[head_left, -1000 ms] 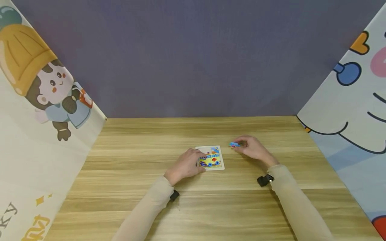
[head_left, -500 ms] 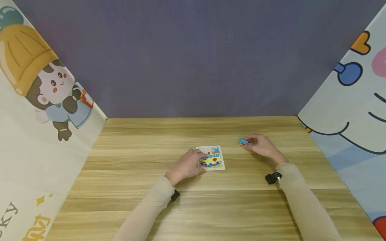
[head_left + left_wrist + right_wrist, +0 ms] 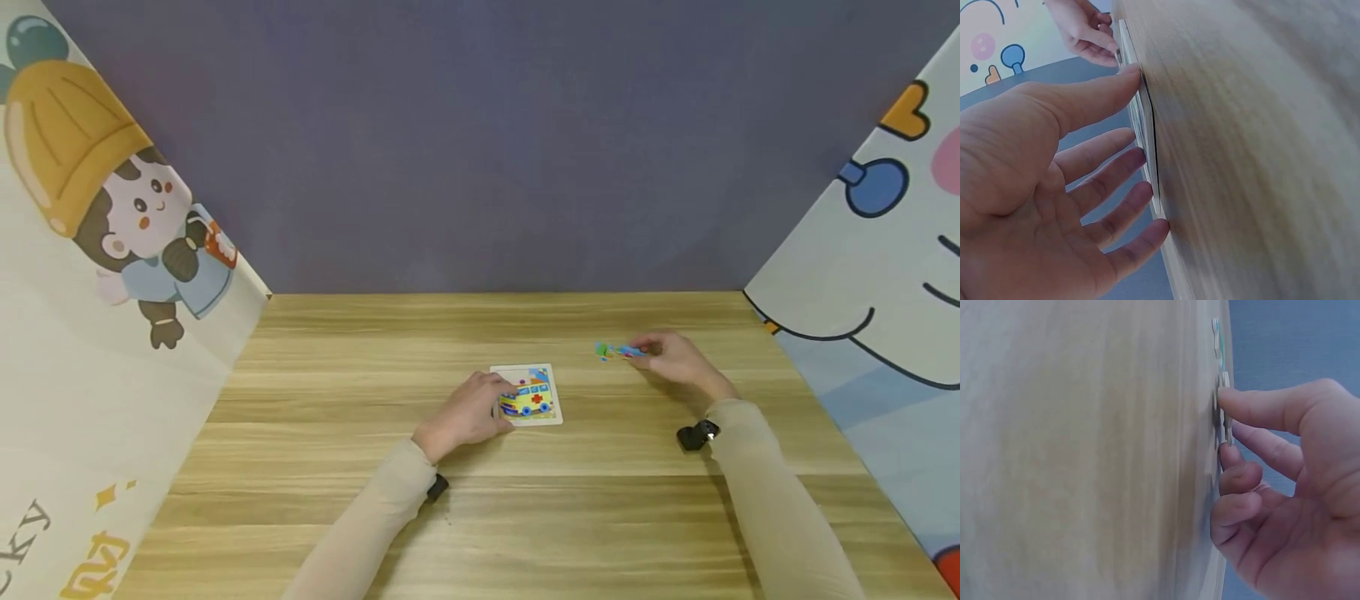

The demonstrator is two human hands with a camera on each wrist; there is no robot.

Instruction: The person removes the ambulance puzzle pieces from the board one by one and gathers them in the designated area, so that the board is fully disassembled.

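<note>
Ambulance jigsaw [image 3: 536, 400] lies flat near the middle of the desk [image 3: 450, 533], in a pale square tray [image 3: 540, 422]. My left hand [image 3: 467, 410] rests over its left end, fingers spread and nearly straight, thumb at the near edge; it covers part of the ambulance's front. The yellow vehicle shows a red cross, blue windows and blue wheels, with pale backing visible above its front end.

Off to the right, well apart from the left hand, my right hand [image 3: 673, 358] pinches a mostly blue puzzle piece [image 3: 630, 352] between thumb and fingertips, low at the desk; I can't tell whether the piece touches the wood. Just to its left lies a green puzzle piece [image 3: 602, 351], with small coloured bits between them too tiny to make out.

Both my sleeves [image 3: 772, 492] are beige, and a black device [image 3: 697, 435] sits at each wrist. Behind the desk stands a dark grey-purple panel [image 3: 487, 150], flanked on the left by a white panel [image 3: 60, 367] bearing a cartoon figure [image 3: 138, 200] in a yellow hat.
</note>
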